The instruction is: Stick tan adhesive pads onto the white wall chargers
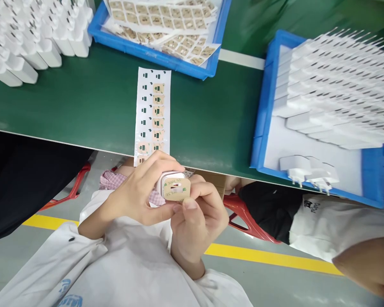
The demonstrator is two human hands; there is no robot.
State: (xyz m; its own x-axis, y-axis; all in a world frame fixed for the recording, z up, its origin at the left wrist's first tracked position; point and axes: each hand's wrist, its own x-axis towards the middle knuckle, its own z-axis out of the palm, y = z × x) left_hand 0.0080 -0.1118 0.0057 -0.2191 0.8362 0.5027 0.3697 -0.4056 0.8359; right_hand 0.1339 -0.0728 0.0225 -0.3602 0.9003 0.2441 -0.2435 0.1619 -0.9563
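Observation:
My left hand [137, 189] is wrapped around a small white plug adapter [161, 182], its end face turned up toward me. Over that face lies a tan adhesive sticker [171, 195] with printed letters and a slot in it. The thumb and forefinger of my right hand [201, 217] pinch the sticker's right and lower edge. Whether the sticker is stuck down or only held against the adapter, I cannot tell. Just beyond my hands, a white backing sheet [141, 91] carries tan stickers mostly along its right column, and its near end reaches the table's edge.
A blue tray [150, 54] of sticker sheets sits at the back. White adapters [51, 51] stand in rows at the left. To the right, another blue tray [258, 128] holds stacked adapters with prongs and several loose ones [296, 166]. People sit on both sides, near red stools [248, 219].

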